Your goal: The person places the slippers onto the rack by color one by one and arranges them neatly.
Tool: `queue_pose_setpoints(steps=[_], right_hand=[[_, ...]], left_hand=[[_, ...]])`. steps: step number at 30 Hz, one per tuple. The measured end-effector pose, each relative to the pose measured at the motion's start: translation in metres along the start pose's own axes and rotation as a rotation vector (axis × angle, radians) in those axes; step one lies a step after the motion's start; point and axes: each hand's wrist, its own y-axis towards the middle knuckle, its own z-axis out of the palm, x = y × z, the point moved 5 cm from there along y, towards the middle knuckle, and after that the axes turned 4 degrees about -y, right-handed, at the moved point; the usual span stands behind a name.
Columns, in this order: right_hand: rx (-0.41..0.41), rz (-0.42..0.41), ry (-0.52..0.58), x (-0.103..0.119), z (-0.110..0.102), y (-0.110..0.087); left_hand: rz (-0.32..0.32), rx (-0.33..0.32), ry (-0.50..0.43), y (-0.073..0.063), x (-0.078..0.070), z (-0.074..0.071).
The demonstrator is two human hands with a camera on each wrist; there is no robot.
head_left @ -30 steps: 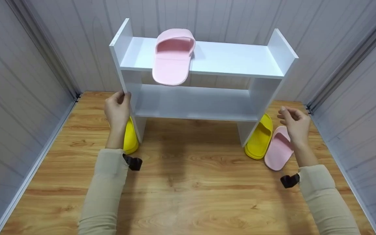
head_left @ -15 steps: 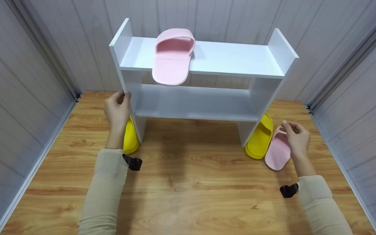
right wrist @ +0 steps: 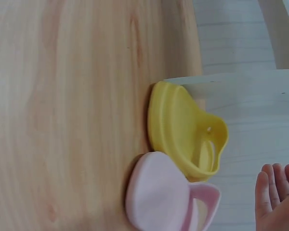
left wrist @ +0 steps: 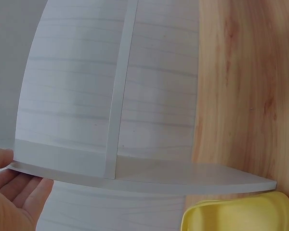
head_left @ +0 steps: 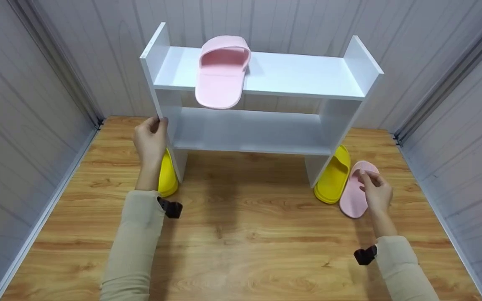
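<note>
Currently, the governing relation is most likely that between the right hand (head_left: pixel 377 194) and the floor-level pink slipper (head_left: pixel 351 202). In the head view, the slipper lies just left of this hand, which overlaps its right edge and part of its strap. The right wrist view shows a gap between fingers and slipper; the hand appears to be above it and not in contact.

Slipper orientation: the long axis runs away from the person and slightly to the right. The open heel end faces the person; the strapped end points toward the back wall. Approach from above the strap is judged the most direct, the strap being the end nearest the fingertips.

Right hand state: fingers loosely extended, thumb apart from the palm, nothing held.

Left hand (head_left: pixel 151 140) state: thumb and fingers pinch the front edge of the left side panel of the white rack (head_left: pixel 249 131), below the top shelf. This hand is well apart from the floor-level slipper; the rack stands between them. The right hand is clearly the nearer.

Adjacent items: the right yellow slipper (head_left: pixel 329 186) lies between the pink slipper and the rack's right panel, roughly parallel to its neighbour. Whether the two slippers touch cannot be confirmed. The upper pink slipper (head_left: pixel 220 90) rests on the top shelf, heel overhanging the front edge.
</note>
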Motion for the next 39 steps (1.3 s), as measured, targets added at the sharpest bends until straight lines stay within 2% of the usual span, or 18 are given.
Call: queue_pose_setpoints(steps=[3,6,11,13,18,23,30,39], right_hand=[[-0.022,-0.016,-0.064,0.0,-0.002,-0.008],[-0.037,-0.006,-0.058,0.004,-0.004,-0.02],[-0.048,0.021,-0.067,0.043,-0.006,-0.056],[-0.06,0.025,-0.116,0.06,-0.006,-0.071],[-0.1,0.038,-0.21,0.078,-0.004,-0.094],[-0.113,0.065,-0.245,0.07,-0.004,-0.1],[-0.133,0.165,-0.184,0.051,-0.004,-0.104],[-0.075,0.194,-0.457,0.045,-0.004,-0.107]], left_hand=[[-0.009,0.007,-0.005,0.0,0.001,0.0],[-0.023,0.013,-0.009,0.0,0.002,0.0],[-0.027,0.009,-0.006,0.001,0.002,0.0],[-0.025,0.006,-0.003,0.0,0.001,0.0],[-0.035,0.01,0.01,0.001,0.002,0.001],[-0.034,0.021,0.019,0.001,0.003,0.002],[-0.039,0.018,0.018,-0.001,0.002,0.001],[-0.058,0.015,0.019,-0.001,0.003,0.001]])
